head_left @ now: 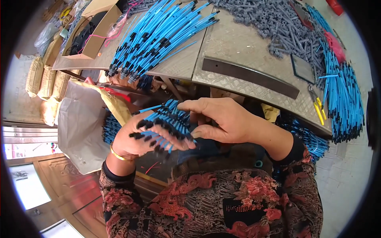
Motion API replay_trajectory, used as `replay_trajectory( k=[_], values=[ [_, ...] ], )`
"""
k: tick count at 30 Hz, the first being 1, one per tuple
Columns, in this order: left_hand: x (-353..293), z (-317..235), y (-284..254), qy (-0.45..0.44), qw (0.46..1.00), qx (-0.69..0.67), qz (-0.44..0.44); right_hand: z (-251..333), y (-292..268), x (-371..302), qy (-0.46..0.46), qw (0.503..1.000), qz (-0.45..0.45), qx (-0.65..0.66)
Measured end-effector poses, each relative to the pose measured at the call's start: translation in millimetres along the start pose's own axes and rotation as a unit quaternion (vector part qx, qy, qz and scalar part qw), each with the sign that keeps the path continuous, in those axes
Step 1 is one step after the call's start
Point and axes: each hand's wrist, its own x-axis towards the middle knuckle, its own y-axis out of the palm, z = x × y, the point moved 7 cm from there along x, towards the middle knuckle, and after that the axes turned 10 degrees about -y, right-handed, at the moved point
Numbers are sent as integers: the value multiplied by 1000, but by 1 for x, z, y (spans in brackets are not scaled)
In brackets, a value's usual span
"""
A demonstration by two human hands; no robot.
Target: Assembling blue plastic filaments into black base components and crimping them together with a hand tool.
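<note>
A bundle of thin blue sticks with black ends (pixel 168 123) is held in front of my body, its near tips smeared by motion. My left hand (pixel 133 137) is closed around the bundle from the left and below, with a gold-coloured bangle (pixel 121 154) at the wrist. On the bundle's right side is my right hand (pixel 222 119), thumb and forefinger curved against the sticks; its other fingers are partly hidden behind them. Across the table (pixel 234 47) from my hands lies a large pile of similar blue sticks (pixel 154 37).
A dark metal bar (pixel 250 77) lies along the table's near edge. Grey plastic parts (pixel 274 27) are heaped at the back. Yellow-handled pliers (pixel 317 107) and more blue sticks (pixel 343 99) are at right. A cardboard box (pixel 89 33) and white sack (pixel 79 123) are left.
</note>
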Motion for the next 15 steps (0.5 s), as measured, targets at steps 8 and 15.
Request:
replay_trajectory(
  k=[8, 15],
  values=[
    [47, 37, 60, -372, 837, -400, 29, 15, -59, -73, -13, 995, -84, 45],
    [97, 54, 103, -484, 835, -262, 10, 19, -95, -142, 71, 993, -79, 60]
  ],
)
